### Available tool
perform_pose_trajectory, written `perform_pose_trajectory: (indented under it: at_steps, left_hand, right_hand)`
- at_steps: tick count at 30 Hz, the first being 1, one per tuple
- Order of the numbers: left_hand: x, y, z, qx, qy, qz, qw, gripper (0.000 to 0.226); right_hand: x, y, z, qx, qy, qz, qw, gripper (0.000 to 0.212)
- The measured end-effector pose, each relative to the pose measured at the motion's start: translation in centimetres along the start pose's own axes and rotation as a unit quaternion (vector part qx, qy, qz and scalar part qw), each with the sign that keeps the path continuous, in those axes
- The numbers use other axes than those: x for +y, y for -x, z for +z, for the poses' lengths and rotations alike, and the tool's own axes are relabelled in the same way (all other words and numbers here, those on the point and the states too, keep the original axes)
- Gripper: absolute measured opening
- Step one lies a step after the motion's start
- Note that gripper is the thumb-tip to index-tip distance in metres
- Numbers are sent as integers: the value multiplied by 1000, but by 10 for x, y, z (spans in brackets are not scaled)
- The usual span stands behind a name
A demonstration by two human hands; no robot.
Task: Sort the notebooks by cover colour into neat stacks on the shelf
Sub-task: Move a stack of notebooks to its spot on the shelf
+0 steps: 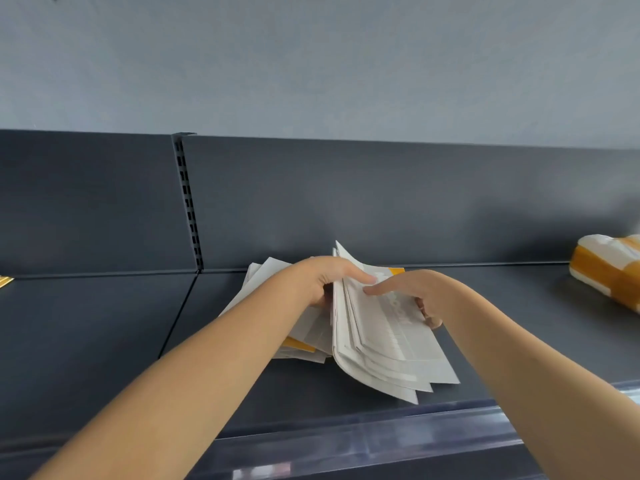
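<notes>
Shelf (104, 323), dark grey and flat, sits under a pale grey wall (311, 64). One yellow bit (5, 281) peeks in at 9 o'clock, then one slotted post (188, 202). One messy pile of notebooks (381, 341) lies in the middle, too many to count. Two hands: the left hand (325, 278) grips lifted pages, and the right hand (412, 289) holds the pile's 3 o'clock edge, one finger flat. One orange pack (609, 268) lies at 3 o'clock.
</notes>
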State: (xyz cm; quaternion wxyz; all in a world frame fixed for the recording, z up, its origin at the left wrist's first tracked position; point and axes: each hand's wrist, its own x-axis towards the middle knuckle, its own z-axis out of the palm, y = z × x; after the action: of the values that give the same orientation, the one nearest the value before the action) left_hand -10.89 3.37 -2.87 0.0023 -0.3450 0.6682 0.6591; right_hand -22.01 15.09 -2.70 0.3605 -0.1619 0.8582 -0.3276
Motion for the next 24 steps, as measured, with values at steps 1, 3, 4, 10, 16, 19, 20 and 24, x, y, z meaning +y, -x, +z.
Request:
perform_pose_trajectory:
  at_steps: [1, 3, 4, 10, 16, 19, 20, 24]
  left_hand:
    - [-4, -2, 1, -9, 2, -4, 1000, 41]
    - [-10, -6, 2, -1, 22, -1, 1000, 44]
    - [-10, -9, 2, 0, 35, 6, 999, 46]
    - [9, -2, -8, -20, 84, 64, 994, 15]
    - [23, 3, -12, -24, 93, 104, 990, 37]
    - [28, 4, -18, -19, 84, 110, 990, 39]
    - [29, 3, -21, -15, 81, 114, 990, 37]
    - [29, 5, -28, 5, 86, 136, 987, 25]
  right_hand:
    - [0, -1, -2, -9, -7, 14, 1000, 83]
    - [-1, -3, -8, -6, -44, 27, 999, 83]
    - [0, -6, -12, 2, -56, 30, 998, 83]
    - [-27, 7, -39, 30, -64, -7, 997, 53]
    - [-52, 17, -62, 31, 7, -25, 999, 58]
    - [-48, 17, -69, 5, -28, -48, 998, 53]
    - [-45, 16, -68, -10, -55, -59, 997, 50]
    - [-43, 12, -47, -68, -142, -93, 983, 36]
